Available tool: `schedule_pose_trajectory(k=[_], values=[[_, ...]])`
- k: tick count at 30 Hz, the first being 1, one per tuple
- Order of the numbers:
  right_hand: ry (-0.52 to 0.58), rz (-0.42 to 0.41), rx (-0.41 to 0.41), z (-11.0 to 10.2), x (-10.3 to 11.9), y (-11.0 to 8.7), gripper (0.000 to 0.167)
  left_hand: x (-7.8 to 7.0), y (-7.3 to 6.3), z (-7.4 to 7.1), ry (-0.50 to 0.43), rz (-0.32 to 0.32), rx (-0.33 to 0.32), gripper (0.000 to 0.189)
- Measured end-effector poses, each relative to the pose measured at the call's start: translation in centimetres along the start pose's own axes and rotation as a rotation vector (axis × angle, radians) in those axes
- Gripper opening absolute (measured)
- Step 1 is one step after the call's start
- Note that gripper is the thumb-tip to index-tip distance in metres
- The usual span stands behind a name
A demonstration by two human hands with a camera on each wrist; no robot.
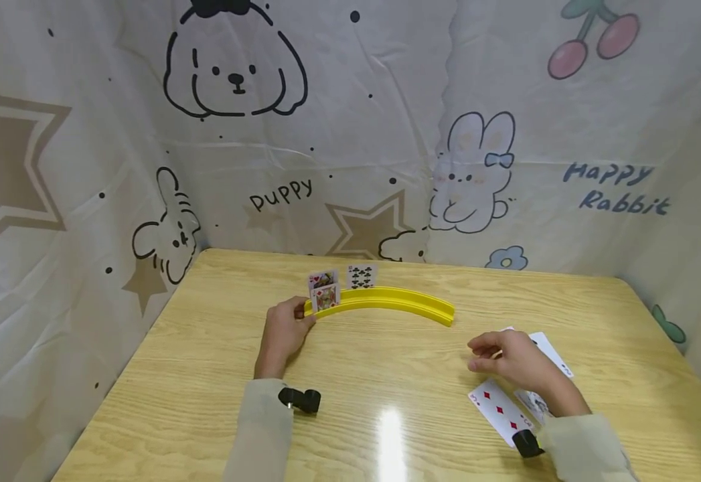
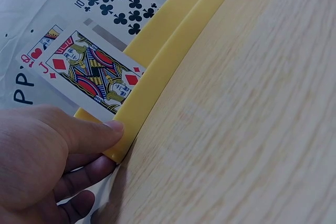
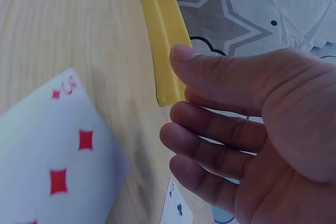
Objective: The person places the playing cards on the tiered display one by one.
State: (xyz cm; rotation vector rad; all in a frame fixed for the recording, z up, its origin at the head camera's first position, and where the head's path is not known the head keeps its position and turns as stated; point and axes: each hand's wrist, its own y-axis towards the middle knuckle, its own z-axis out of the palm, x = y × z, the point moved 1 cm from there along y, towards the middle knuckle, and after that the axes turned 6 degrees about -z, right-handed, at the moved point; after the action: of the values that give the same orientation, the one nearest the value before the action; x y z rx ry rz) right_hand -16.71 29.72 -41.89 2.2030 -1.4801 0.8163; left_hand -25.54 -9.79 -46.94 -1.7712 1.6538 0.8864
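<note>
My left hand (image 1: 284,331) pinches the left end of a curved yellow card holder (image 1: 410,302), thumb on its front wall in the left wrist view. Upright in its slots, close to that hand, are a jack of diamonds (image 2: 92,72) and, partly covered behind it, a queen of hearts (image 2: 44,45). A ten of clubs (image 1: 362,276) stands a little further right in the rear slot. My right hand (image 1: 515,361) holds nothing, its fingers loosely bent above the loose cards. Nearest to it lies a three of diamonds (image 1: 497,405), face up.
Beyond the right hand lies a white card with black pips (image 1: 552,353), partly hidden by the hand. Another card (image 1: 532,403) shows beside the right wrist. The wooden table (image 1: 356,375) ends at a printed curtain (image 1: 350,147) behind and at the sides.
</note>
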Motion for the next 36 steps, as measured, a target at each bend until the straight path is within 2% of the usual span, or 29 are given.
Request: schedule_pose_trajectory(k=[6, 13, 22, 30, 36], values=[[-0.04, -0.004, -0.015, 0.2, -0.7, -1.6, 0.036, 0.0, -0.1, 0.1, 0.006, -0.004, 0.003, 0.033], [-0.059, 0.009, -0.014, 0.5, -1.3, -2.5, 0.034, 0.0, 0.1, 0.0, 0.009, -0.007, 0.006, 0.033], [-0.105, 0.023, -0.023, 0.5, -1.4, -3.1, 0.035, 0.0, 0.0, 0.1, 0.003, -0.013, 0.006, 0.033], [-0.139, 0.049, 0.003, 0.8, -1.8, -3.0, 0.042, 0.2, 0.0, 0.2, 0.008, -0.003, -0.005, 0.033], [-0.16, 0.06, 0.01, 1.1, -1.9, -3.0, 0.041, 0.2, 0.0, 0.3, -0.004, -0.001, -0.005, 0.033]])
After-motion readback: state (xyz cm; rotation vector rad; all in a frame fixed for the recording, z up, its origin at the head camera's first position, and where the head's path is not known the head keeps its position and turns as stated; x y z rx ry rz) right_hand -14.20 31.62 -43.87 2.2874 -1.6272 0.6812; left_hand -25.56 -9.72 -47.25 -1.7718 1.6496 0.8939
